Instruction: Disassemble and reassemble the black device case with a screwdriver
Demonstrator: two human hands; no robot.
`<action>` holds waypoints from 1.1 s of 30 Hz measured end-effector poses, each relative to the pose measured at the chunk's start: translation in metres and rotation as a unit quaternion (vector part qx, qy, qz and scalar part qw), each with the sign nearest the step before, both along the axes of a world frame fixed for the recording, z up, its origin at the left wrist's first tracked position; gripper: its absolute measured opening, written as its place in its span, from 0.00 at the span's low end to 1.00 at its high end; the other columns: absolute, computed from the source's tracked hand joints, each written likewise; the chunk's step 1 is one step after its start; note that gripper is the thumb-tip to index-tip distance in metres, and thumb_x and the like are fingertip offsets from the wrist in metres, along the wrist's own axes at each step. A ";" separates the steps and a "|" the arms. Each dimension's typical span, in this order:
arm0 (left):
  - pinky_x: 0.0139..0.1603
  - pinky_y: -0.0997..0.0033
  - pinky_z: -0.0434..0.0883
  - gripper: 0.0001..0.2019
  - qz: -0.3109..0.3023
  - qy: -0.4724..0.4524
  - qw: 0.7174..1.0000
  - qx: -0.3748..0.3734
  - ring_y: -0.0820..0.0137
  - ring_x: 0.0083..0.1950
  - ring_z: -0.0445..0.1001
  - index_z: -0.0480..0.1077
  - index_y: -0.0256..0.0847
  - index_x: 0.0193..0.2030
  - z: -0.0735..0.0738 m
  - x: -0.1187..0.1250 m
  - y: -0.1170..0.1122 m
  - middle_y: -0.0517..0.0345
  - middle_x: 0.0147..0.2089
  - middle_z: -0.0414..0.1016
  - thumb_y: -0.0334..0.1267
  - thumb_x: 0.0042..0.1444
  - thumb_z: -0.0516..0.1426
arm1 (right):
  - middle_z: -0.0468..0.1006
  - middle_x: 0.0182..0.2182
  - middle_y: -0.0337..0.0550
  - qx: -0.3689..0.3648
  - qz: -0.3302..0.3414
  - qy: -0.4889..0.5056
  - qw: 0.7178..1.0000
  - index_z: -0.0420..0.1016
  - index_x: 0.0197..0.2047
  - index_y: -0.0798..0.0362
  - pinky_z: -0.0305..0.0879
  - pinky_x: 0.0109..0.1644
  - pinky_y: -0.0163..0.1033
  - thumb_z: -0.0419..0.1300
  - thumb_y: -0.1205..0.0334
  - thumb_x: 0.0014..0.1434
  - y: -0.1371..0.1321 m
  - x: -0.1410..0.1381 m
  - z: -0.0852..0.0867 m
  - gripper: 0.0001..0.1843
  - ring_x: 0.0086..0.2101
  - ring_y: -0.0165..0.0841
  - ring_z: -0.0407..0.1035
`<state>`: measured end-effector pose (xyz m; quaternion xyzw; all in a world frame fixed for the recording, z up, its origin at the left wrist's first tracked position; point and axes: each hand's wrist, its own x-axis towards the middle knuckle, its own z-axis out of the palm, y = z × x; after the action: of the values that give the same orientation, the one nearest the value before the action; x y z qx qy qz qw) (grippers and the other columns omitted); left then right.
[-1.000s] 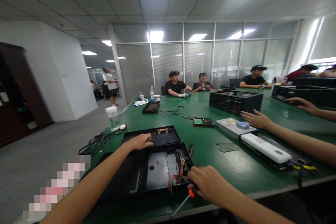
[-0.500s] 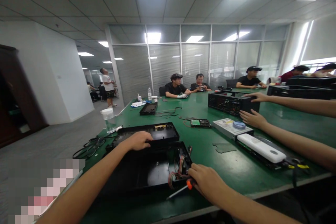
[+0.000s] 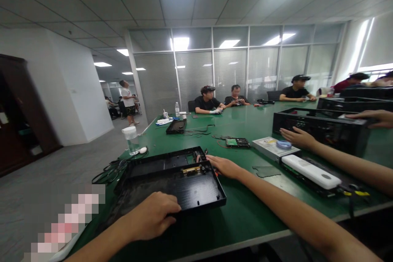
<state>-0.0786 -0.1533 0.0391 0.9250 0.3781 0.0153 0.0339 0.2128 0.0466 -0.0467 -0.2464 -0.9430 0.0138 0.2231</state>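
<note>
A flat black plastic case shell (image 3: 187, 190) lies open side up on the green table (image 3: 245, 213) in front of me. A gold connector (image 3: 192, 169) and coloured wires sit at its far edge. My left hand (image 3: 153, 215) rests with curled fingers on the shell's near edge, gripping it. My right hand (image 3: 222, 166) reaches across with fingers stretched out, its tips touching the shell's far right corner. No tool shows in either hand.
To the right, a co-worker's hand (image 3: 296, 137) and another hand (image 3: 373, 116) hold a black chassis (image 3: 319, 129). Nearby lie a silver drive (image 3: 267, 147) with a tape roll (image 3: 284, 144), a white device (image 3: 311, 172) and a circuit board (image 3: 236, 142). A clear jar (image 3: 132, 138) and cables (image 3: 107, 170) sit left.
The black shell came from behind onto the base. My left hand moved to its near edge, my right hand to its far corner; the screwdriver is gone. The co-worker pulled the chassis closer.
</note>
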 end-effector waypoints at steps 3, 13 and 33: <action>0.36 0.74 0.62 0.02 0.010 0.018 1.000 -0.002 0.70 0.36 0.69 0.67 0.42 0.30 -0.009 0.005 -0.001 0.61 0.33 0.70 0.33 0.51 0.54 | 0.57 0.58 0.50 -0.001 -0.054 -0.002 0.999 0.63 0.54 0.55 0.52 0.57 0.47 0.53 0.67 0.54 0.010 0.030 -0.005 0.23 0.53 0.38 0.57; 0.40 0.70 0.64 0.05 0.030 0.051 0.998 -0.020 0.66 0.38 0.70 0.69 0.43 0.33 -0.029 0.010 -0.001 0.58 0.35 0.73 0.34 0.48 0.56 | 0.73 0.45 0.48 -0.128 -0.068 0.111 0.983 0.71 0.48 0.54 0.58 0.52 0.45 0.53 0.57 0.55 0.008 0.023 -0.010 0.18 0.46 0.38 0.66; 0.42 0.70 0.63 0.10 -0.122 0.024 0.982 0.145 0.67 0.40 0.65 0.70 0.38 0.35 -0.068 0.080 0.145 0.52 0.38 0.67 0.34 0.59 0.48 | 0.75 0.33 0.42 -0.243 -0.066 0.157 0.955 0.63 0.54 0.57 0.64 0.32 0.34 0.48 0.57 0.58 -0.002 0.000 -0.012 0.22 0.22 0.26 0.66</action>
<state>0.0014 -0.0084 -0.0294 0.9595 0.2568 0.0431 -0.1078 0.2128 0.0447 -0.0582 -0.3494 -0.8461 0.2666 0.3017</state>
